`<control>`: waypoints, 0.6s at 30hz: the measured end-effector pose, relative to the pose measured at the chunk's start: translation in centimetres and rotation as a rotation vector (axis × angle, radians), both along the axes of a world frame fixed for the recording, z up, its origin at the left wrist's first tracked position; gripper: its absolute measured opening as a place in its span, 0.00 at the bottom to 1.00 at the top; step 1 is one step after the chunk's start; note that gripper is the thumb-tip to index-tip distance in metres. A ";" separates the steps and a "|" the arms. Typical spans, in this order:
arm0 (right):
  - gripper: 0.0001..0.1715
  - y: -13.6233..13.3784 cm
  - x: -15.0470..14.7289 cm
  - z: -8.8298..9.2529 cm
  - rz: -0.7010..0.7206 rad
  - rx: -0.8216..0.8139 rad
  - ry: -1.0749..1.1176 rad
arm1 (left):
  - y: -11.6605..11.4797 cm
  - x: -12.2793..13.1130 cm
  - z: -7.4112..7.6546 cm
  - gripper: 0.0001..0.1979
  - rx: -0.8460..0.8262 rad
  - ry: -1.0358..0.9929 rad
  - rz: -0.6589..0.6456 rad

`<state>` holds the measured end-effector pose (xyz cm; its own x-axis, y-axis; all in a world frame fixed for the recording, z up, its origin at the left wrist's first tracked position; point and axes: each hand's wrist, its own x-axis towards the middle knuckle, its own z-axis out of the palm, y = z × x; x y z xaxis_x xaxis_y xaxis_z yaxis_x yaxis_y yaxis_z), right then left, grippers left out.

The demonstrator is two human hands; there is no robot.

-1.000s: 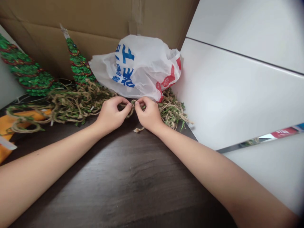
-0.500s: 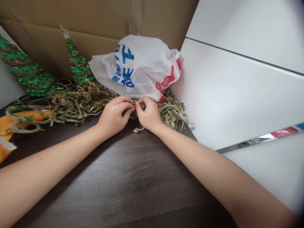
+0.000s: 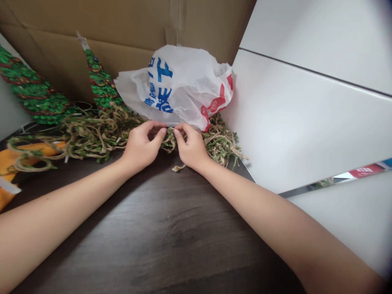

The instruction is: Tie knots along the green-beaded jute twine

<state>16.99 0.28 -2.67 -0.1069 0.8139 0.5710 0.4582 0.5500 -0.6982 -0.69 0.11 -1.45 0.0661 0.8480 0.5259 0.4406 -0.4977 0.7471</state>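
A tangled heap of jute twine with small green leaves (image 3: pixel 92 132) lies across the back of the dark wooden table (image 3: pixel 159 232). My left hand (image 3: pixel 141 146) and my right hand (image 3: pixel 191 147) meet at the middle of the heap, just below a white plastic bag (image 3: pixel 177 85). Both hands have their fingers curled and pinched on a strand of the twine between them. A short loose twine end (image 3: pixel 178 167) lies on the table under my right hand.
Two green glitter cone trees (image 3: pixel 33 92) (image 3: pixel 99 79) stand at the back left before a large cardboard box (image 3: pixel 122 28). An orange object (image 3: pixel 9 163) sits at the left edge. A white panel (image 3: pixel 306 114) closes off the right side.
My left hand drew slightly left and my fingers shifted their pinch on the twine, opening a small gap with a bunch of twine showing between the hands. Arms stayed in place.
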 end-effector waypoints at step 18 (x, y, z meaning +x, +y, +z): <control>0.10 -0.3 -0.1 0.2 0.065 -0.017 -0.127 | 0.2 0.2 0.6 0.07 -0.097 -0.021 -0.048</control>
<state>16.92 -0.07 -2.52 -0.2302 0.8125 0.5356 0.5074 0.5699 -0.6463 -0.52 0.35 -0.90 0.0979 0.8912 0.4429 0.4013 -0.4427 0.8019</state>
